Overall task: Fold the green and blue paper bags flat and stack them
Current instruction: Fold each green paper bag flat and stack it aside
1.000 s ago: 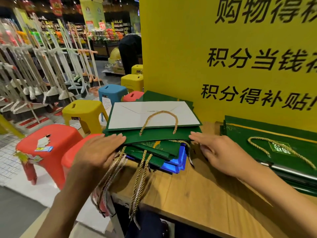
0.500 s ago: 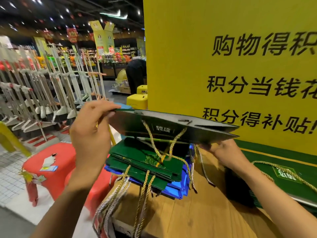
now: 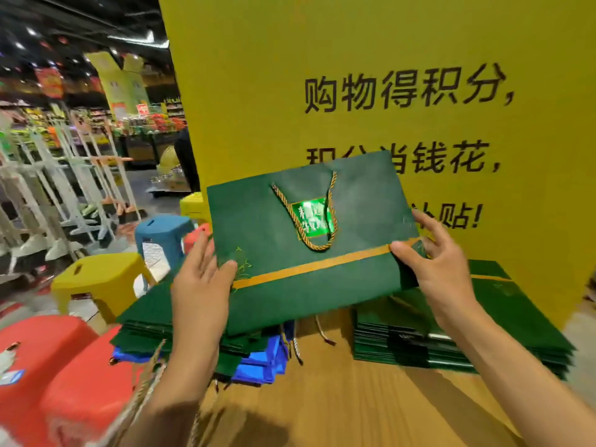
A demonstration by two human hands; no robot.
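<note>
Pinching bag (image 3: pixel 354 221) (flat): left grip (image 3: pixel 200 285), right grip (image 3: pixel 442 269).

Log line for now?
held: flat green bag above table | left hand: grips left edge | right hand: pinches right edge | below: green-blue pile left, green stack right

Two hands show: the left hand (image 3: pixel 200 285) and the right hand (image 3: pixel 442 272). One flat dark-green paper bag (image 3: pixel 322 269) is raised. Two piles lie on one wooden tabletop (image 3: pixel 371 408): a green-and-blue bag pile (image 3: pixel 251 359) and an all-green bag pile (image 3: pixel 451 346). The bags within them are too blurred to count. Two red plastic stools (image 3: pixel 42 350), two yellow plastic stools (image 3: pixel 96 282), one blue plastic stool (image 3: pixel 164 233), one yellow signboard (image 3: pixel 354 59).
</note>
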